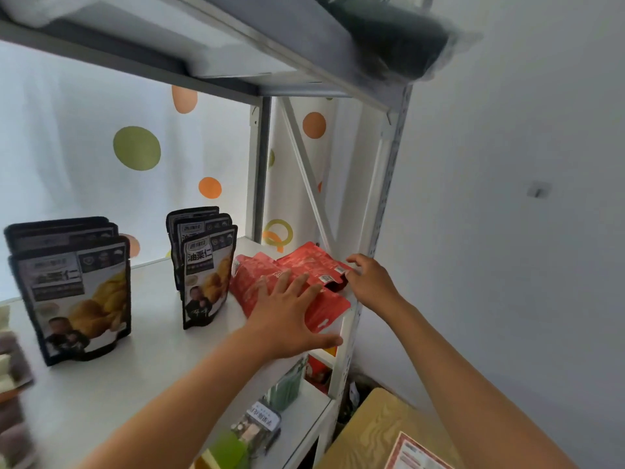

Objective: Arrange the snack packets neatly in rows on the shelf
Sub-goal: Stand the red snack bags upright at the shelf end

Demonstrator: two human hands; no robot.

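Several red snack packets lie flat in a loose overlapping pile at the right end of the white shelf. My left hand rests palm down on the near packets, fingers spread. My right hand touches the right edge of the pile beside the shelf post, its fingertips on a packet's corner. Two rows of black chestnut packets stand upright: one row mid-shelf just left of the red pile, another further left.
A white perforated post and a diagonal brace bound the shelf's right end. A higher shelf hangs overhead. Lower shelves hold green and red packs. A cardboard box sits at the bottom right. More packets lie at the left edge.
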